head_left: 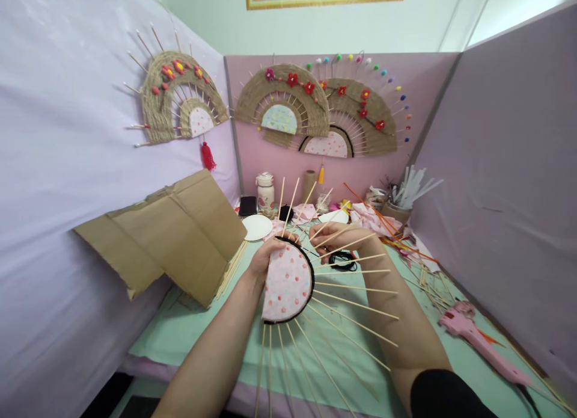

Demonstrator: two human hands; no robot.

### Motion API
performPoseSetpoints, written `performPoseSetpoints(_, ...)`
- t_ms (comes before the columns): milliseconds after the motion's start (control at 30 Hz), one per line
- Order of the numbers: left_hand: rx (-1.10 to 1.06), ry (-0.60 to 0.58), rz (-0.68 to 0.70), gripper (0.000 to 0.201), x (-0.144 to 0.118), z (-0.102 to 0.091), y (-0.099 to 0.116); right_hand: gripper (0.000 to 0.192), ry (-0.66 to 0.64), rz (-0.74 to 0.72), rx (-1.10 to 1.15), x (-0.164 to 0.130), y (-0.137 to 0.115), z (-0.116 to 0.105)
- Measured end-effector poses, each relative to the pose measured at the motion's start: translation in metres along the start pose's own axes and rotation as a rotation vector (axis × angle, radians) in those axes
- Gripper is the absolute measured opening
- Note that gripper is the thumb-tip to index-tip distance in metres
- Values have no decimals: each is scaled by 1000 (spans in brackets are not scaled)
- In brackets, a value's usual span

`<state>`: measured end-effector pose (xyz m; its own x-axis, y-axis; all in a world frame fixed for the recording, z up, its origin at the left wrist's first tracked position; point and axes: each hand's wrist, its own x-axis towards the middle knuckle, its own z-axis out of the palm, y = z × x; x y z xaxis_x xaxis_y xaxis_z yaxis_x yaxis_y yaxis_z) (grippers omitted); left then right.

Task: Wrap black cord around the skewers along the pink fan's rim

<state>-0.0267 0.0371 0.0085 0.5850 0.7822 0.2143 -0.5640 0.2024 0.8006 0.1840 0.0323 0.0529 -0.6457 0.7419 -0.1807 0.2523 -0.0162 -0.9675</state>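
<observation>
My left hand (267,254) grips the upper corner of a half-round fan base (288,285), thumb on its front. The base is covered in pink fabric with red dots and has black cord along its curved edge. Thin wooden sticks (356,288) fan out from that edge. Behind the upper sticks, my right hand (331,237) is closed in a pinch on the black cord, a strand of which runs toward the fan base. A looped bundle of black cord (342,261) hangs just under the right hand. The sticks partly hide the right fingertips.
Brown cardboard (175,237) leans at the left. A pink glue gun (482,340) lies at the right. Farther back are a white bottle (265,195), fabric scraps (374,219) and a holder of white strips (396,212). Finished fans (282,84) hang on the partitions.
</observation>
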Motion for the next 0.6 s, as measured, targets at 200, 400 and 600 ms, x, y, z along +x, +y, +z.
performPoseSetpoints(200, 37, -7, 56, 20, 1, 1, 1, 27, 78, -25, 64, -10, 0, -6)
performPoseSetpoints(400, 87, 25, 38, 23, 1, 0, 2, 29, 99, -37, 82, -19, -2, -13)
performPoseSetpoints(600, 127, 59, -9, 26, 0, 1, 2, 25, 153, -142, 142, -28, 3, -23)
